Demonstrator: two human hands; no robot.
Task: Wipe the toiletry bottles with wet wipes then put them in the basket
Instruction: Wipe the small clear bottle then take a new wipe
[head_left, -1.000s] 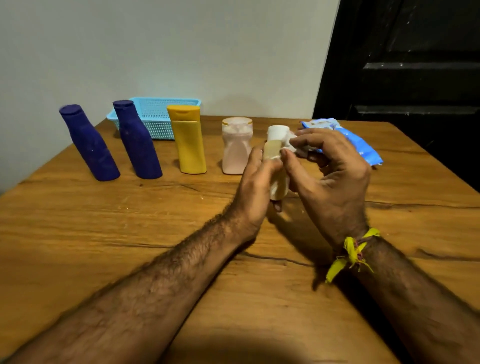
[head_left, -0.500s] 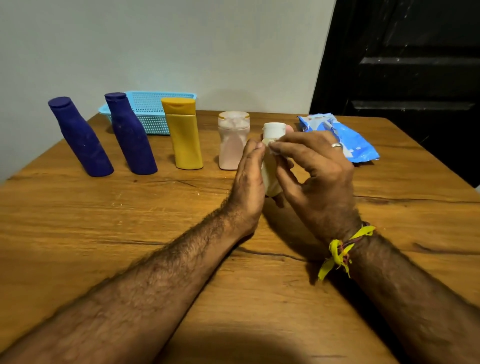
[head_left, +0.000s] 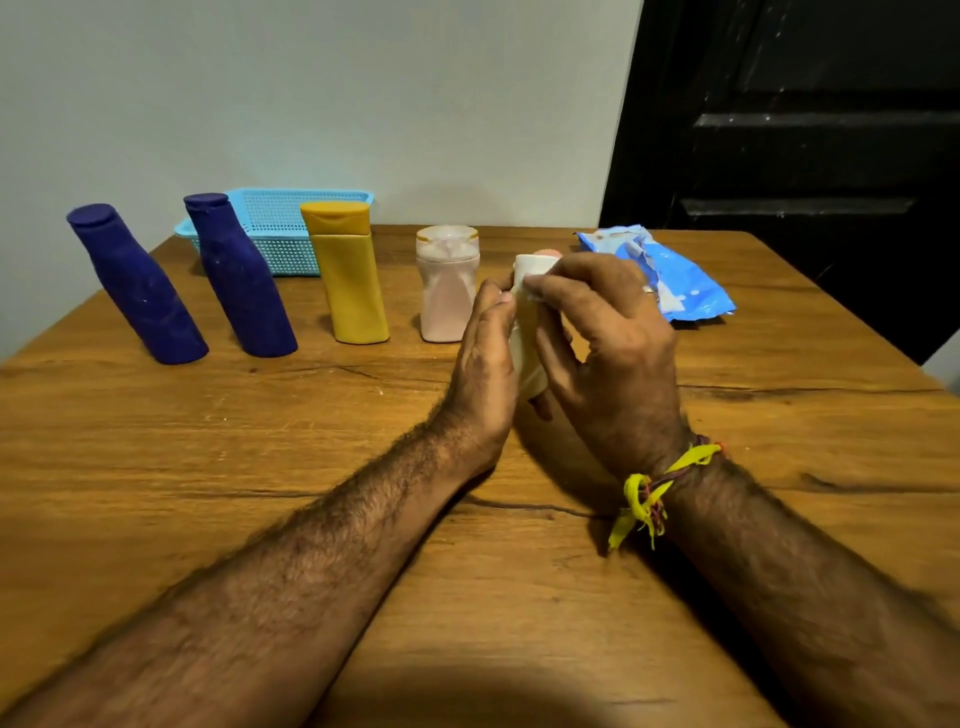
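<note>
Meanwhile, at a wooden table (head_left: 260, 493), a person is holding a small cream bottle (head_left: 525, 338) upright above the tabletop, between both hands. The left hand (head_left: 485, 358) is gripping the bottle's side, fingers curled round its body, thumb lying near the neck. The right hand (head_left: 608, 343) is pinching a white wet wipe (head_left: 532, 293) against the bottle just under its white cap (head_left: 532, 264), fingers bent over the top; a ring is showing on one finger, and a yellow thread band (head_left: 649, 499) is hanging at that wrist.

Behind the hands, four more bottles are standing in a row: two dark blue bottles, one (head_left: 137, 286) at far left and the other (head_left: 240, 278) beside it, both appearing to lean left; a yellow bottle (head_left: 350, 275) with a flip cap; and a pale pink bottle (head_left: 448, 286) with a clear lid, just left of the held one. No label or brand name is readable on any of them.

A light blue mesh basket (head_left: 291, 228) is sitting at the table's far edge behind the second blue bottle and the yellow one, against the pale wall. A blue wet wipes pack (head_left: 675, 280) is lying at far right, behind the right hand; its printing is too blurred to read. A dark door (head_left: 805, 130) is filling the right background.
</note>
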